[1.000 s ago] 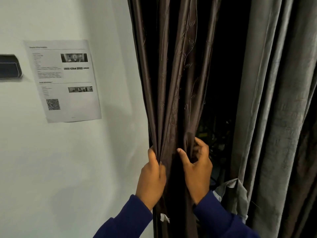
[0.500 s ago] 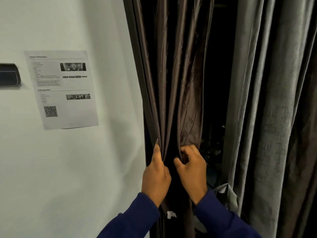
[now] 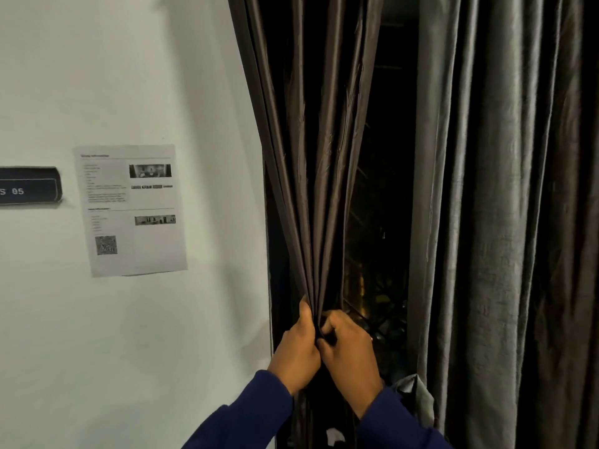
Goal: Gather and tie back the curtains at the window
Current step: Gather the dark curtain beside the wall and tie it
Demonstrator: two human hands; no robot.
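A dark brown curtain (image 3: pixel 311 163) hangs at the window's left edge, its folds drawn tight into a narrow bunch at waist height. My left hand (image 3: pixel 296 350) grips the bunch from the left, thumb up along the folds. My right hand (image 3: pixel 348 351) grips the same bunch from the right, fingers curled round the cloth. The two hands touch. A grey curtain (image 3: pixel 492 222) hangs loose to the right. Between the curtains shows the dark window (image 3: pixel 382 254). No tie-back is visible.
A white wall (image 3: pixel 129 351) fills the left side, with a printed paper sheet (image 3: pixel 133 210) and a dark sign (image 3: pixel 29 187) taped on it. A grey cloth corner (image 3: pixel 413 395) sticks out by my right sleeve.
The brown curtain's folds have been squeezed into a tighter bunch. My right hand has closed round the cloth and moved left against my left hand. The view has tilted upward.
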